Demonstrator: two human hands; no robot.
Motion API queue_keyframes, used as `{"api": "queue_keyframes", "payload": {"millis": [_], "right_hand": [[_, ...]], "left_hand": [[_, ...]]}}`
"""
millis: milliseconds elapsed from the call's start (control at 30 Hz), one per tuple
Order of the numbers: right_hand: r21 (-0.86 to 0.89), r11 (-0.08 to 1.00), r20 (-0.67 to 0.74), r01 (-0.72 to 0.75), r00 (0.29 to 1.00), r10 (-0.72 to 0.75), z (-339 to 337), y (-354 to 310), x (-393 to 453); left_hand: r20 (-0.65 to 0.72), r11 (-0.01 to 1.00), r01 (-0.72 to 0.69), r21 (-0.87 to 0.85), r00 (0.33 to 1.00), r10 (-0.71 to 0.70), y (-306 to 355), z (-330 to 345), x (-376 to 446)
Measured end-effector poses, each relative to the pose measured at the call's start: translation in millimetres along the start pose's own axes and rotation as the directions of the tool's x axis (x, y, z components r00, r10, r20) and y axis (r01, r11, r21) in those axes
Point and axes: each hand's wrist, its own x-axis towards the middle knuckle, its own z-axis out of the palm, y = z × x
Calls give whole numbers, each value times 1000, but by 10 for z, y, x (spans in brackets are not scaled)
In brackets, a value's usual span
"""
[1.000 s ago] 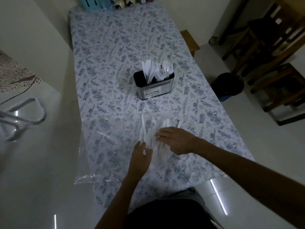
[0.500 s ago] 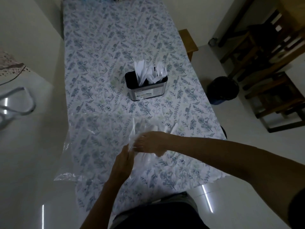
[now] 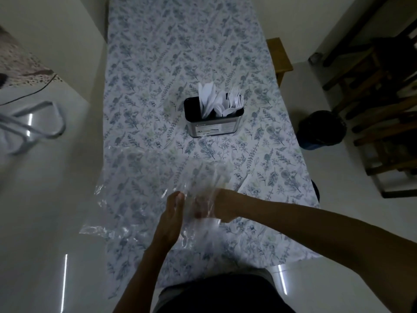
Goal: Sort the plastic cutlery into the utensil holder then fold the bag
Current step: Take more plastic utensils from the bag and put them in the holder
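Observation:
A clear plastic bag (image 3: 135,177) lies spread over the near-left part of the flowered tablecloth, and its left side hangs past the table edge. Blurred white cutlery (image 3: 217,177) shows through the film. My left hand (image 3: 171,220) pinches the bag's film at its near side, fingers pointing away from me. My right hand (image 3: 223,206) is curled inside the bag around the near ends of the cutlery; motion blur hides the grip. Farther back stands the metal utensil holder (image 3: 214,126) with white knives, spoons and forks (image 3: 217,102) upright in it.
The long table (image 3: 180,53) runs away from me, with glossy white floor on both sides. A dark bin (image 3: 321,129) and wooden chairs (image 3: 383,98) stand to the right. A metal chair frame (image 3: 33,127) is on the left. A wooden stool (image 3: 278,55) sits at the table's right edge.
My right hand has slid left and toward me, from lying on top of the cutlery to curling around it inside the bag. My left hand stays at the bag. The camera has tilted down.

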Motion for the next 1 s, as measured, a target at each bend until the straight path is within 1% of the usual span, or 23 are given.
{"api": "queue_keyframes", "payload": {"millis": [33,67,133,167,267,367,433,500,600,700,767,833,867,900,933,967,1000], "right_hand": [[20,1000,-66,-9,998,10,13,-6,-87],[31,999,-102,-32,994,35,22,-18,-173],[4,994,-136,-109,985,108,61,-72,-314],[5,991,-139,-134,981,133,81,-105,-378],[89,977,-95,-193,975,201,161,-167,-531],[150,959,-81,-242,963,255,245,-198,-659],[159,948,-71,-274,955,288,308,-215,-708],[207,936,-87,-284,948,307,392,-229,-747],[242,921,-107,-306,935,339,468,-256,-782],[224,913,-102,-342,923,371,491,-291,-803],[335,863,-115,-378,893,436,504,-311,-795],[366,831,-181,-419,844,505,475,-306,-828],[414,800,-210,-434,810,548,437,-303,-875],[477,751,-207,-458,772,602,415,-296,-939],[572,663,-194,-483,706,681,427,-292,-1005],[665,552,-171,-504,616,769,431,-301,-1062],[744,412,-131,-526,490,862,459,-326,-1116]], "left_hand": [[1,1000,19,-20,1000,-19,35,14,-2],[-2,999,22,-29,1000,-22,48,18,1],[-17,1000,7,-17,1000,-7,29,13,57],[-30,1000,2,4,1000,-2,-11,2,111],[-95,992,36,117,995,-25,-105,4,301],[-118,970,-15,242,992,45,-104,41,472],[-121,942,-33,334,990,77,-90,22,601],[-125,904,-53,424,985,117,-124,-72,792],[-41,812,-115,572,985,168,-202,-337,1095],[138,669,-234,706,971,194,-277,-681,1269],[213,571,-276,773,961,177,-280,-881,1285],[186,526,-246,814,969,165,-295,-996,1247],[152,528,-226,819,972,180,-310,-1009,1201],[117,542,-217,812,970,214,-336,-989,1136],[87,562,-223,797,962,258,-379,-945,1054],[75,573,-240,784,952,297,-432,-878,959],[80,575,-265,774,942,325,-500,-799,853]]}}
